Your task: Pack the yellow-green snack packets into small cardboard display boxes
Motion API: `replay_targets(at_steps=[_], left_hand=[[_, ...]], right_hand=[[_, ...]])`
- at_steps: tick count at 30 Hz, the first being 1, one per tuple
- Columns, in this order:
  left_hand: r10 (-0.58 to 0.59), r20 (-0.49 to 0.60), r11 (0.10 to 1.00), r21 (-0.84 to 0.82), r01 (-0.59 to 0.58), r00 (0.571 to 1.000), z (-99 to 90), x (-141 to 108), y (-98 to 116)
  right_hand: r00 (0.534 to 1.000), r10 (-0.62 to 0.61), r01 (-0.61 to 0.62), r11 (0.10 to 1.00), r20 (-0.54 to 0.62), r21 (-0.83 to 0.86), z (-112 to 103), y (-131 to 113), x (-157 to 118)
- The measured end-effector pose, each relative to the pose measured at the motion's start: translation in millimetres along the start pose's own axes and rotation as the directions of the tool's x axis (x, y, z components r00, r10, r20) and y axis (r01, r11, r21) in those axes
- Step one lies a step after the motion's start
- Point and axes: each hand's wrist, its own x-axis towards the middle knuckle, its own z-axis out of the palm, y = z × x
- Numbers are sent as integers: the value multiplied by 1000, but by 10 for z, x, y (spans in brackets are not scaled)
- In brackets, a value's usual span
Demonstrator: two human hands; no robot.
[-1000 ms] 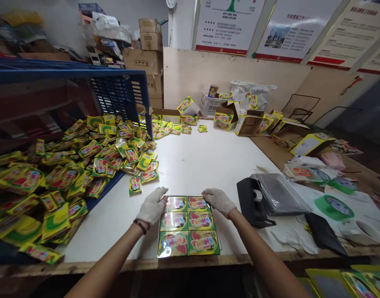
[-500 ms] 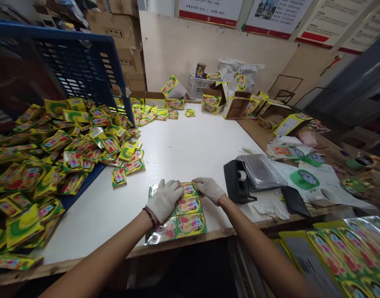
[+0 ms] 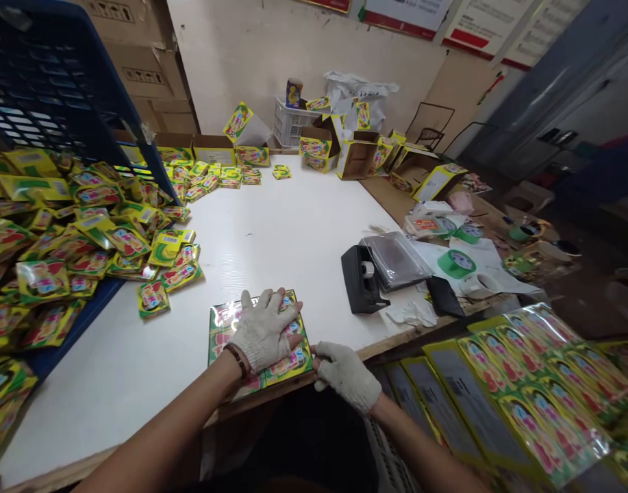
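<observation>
RH point(image 3: 347, 376) moved to nr cnr of pack point(image 3: 292, 364), curled; LH point(image 3: 263, 334) splayed atop.

The left hand point(image 3: 265, 335) wears an off-white knitted work glove point(image 3: 257, 346), its fabric ribbed and slightly fuzzy. The tips of the thumb and two neighbouring fingers poke out bare, while the other two fingers are covered to the end. A bracelet point(image 3: 237, 359) of dark brown round beads circles the wrist just beyond the cuff. The right hand point(image 3: 347, 375) has a matching pale glove, with bare fingertips showing and the cuff ending at the wrist. Both forearms point(image 3: 174, 418) are bare. Black clothing point(image 3: 303, 445) covers the lap, its details lost in shadow.
</observation>
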Motion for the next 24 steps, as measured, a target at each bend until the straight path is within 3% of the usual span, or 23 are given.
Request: replay_targets(at_steps=[3,5,6,8,9,10,14,16,19,22,24], left_hand=[[0,-3,1000,1,0,1000,10,22,-3],[4,-5,1000,-1,-4,1000,23,35,-19],[6,-4,1000,0,-6,1000,28,39,-27],[11,2,1000,5,-11,1000,33,43,-37],[12,6,1000,9,-12,1000,34,43,-39],[11,9,1000,12,-11,1000,34,42,-40],[7,18,1000,1,-7,1000,46,43,-42],[4,24,1000,-10,-4,1000,58,45,-47],[6,25,1000,-19,-5,1000,68,44,-54],[9,14,1000,-20,-8,1000,61,40,-54],[9,12,1000,-16,-9,1000,50,38,-51]], right_hand=[[999,32,-30,998,-41,49,-208,70,-11],[955,-52,34,997,-292,-64,-537,121,-15],[878,-127,62,986,-462,-151,-734,148,-9],[653,-233,44,961,-721,-272,-1124,196,36],[597,-245,28,958,-764,-285,-1289,214,79],[579,-241,19,959,-779,-283,-1425,224,135],[670,-243,66,961,-701,-270,-1660,183,398],[683,-262,89,957,-682,-278,-1664,131,485],[647,-304,116,946,-699,-304,-1624,89,488],[601,-319,122,943,-733,-310,-1537,144,338],[594,-296,111,951,-748,-287,-1453,230,206]])
